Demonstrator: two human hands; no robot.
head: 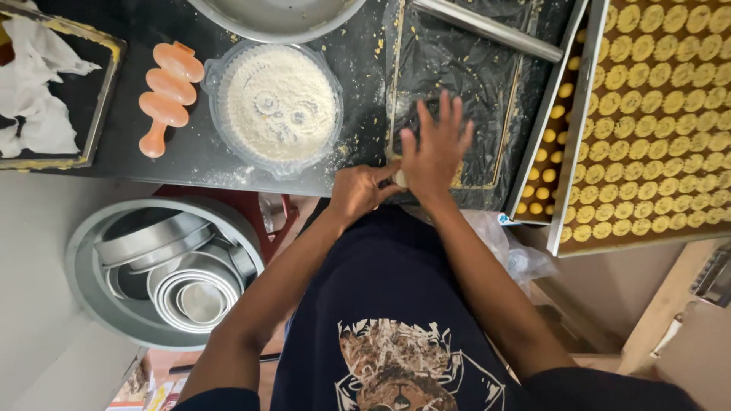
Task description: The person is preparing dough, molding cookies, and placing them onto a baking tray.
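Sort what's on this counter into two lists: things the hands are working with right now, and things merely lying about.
In use:
- left hand, pinching a small pale piece
- right hand, flat on the plastic sheet
- tray of round yellow cookies, close by
- bowl of flour, close by

Lying about:
- orange mould
- rolling pin
- nested round tins
- crumpled paper

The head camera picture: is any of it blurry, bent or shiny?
Head view: the right hand is smeared by motion, the left hand sharper; glare streaks the black plastic sheet and metal rod; the tray of cookies leans, bent by the wide lens.
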